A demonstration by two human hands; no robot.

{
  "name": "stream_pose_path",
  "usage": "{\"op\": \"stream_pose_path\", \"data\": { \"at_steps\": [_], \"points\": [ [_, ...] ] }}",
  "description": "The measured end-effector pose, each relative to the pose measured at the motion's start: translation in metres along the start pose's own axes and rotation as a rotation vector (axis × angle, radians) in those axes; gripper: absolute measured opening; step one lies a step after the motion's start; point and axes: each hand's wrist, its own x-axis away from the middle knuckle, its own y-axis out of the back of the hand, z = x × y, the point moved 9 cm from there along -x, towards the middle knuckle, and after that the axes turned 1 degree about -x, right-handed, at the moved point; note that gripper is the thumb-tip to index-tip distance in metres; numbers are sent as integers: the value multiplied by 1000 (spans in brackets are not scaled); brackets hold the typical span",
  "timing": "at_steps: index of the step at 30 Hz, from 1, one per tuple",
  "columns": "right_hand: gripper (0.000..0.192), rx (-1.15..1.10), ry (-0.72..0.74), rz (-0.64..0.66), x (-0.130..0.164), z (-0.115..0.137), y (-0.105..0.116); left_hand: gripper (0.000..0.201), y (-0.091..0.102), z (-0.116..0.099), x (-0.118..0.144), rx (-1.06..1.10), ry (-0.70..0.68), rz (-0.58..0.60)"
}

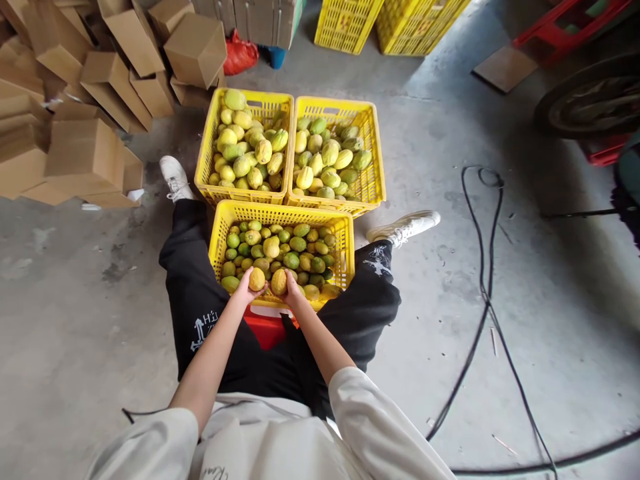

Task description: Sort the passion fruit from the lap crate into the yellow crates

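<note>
Seated person, legs spread, near crate (pixel 220 230) between the knees at frame centre, on the concrete floor (pixel 80 320).

Left hand (pixel 246 288): fingers wrapped around a yellow fruit (pixel 257 279), at the crate's near edge, lower left of the pile. Right hand (pixel 293 290): clamped on a second fruit (pixel 279 282), just beside the first. The two fruits are near touching, both held just above the pile, inside the crate. Both look yellower and rougher than the mostly green ones under them.

Near crate: small green and yellow-green fruit, filled to roughly below the rim.

Behind it, upper centre, two more yellow crates side by side, touching:
- left crate (pixel 205 160): bigger yellow-green fruit, heaped above the rim
- right crate (pixel 375 167): same kind of fruit, lower fill

Red stool or box (pixel 265 330) under the person, partly hidden by the arms; can't tell which.

Rest:
- upper left: heap of cardboard boxes (pixel 85 153), tumbled, some open
- top centre-right: more yellow crates (pixel 345 23), cropped
- red bag (pixel 239 55) by the boxes
- right half: black cable (pixel 483 293) looping across the floor
- upper right: a tyre (pixel 590 100), partly cropped
- white shoes (pixel 175 179) either side of the back crates
</note>
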Motion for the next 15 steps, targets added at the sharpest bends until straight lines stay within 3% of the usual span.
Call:
{"op": "stream_pose_path", "data": {
  "at_steps": [3, 5, 7, 10, 12, 14, 15],
  "points": [
    [30, -41, -31, 20, 0, 25, -18, 31, -18, -15, 1, 95, 12, 14],
    [33, -95, 24, 60, 2, 70, -42, 29, -54, -43, 6, 118, -51, 109],
    [36, -148, 170, 168, 8, 136, -76, 27, -100, -88, 19, 140, -208, 239],
    [47, -160, 488, 459, 41, 245, -131, 40, -175, -157, 57, 97, -427, 493],
    [50, -156, 668, 554, 68, 295, -147, 45, -204, -194, 86, 47, -571, 562],
    [50, -106, 769, 569, 85, 314, -147, 48, -217, -213, 110, -57, -674, 607],
    [50, -53, 790, 551, 88, 311, -141, 49, -218, -215, 116, -139, -701, 619]
  ]
}}
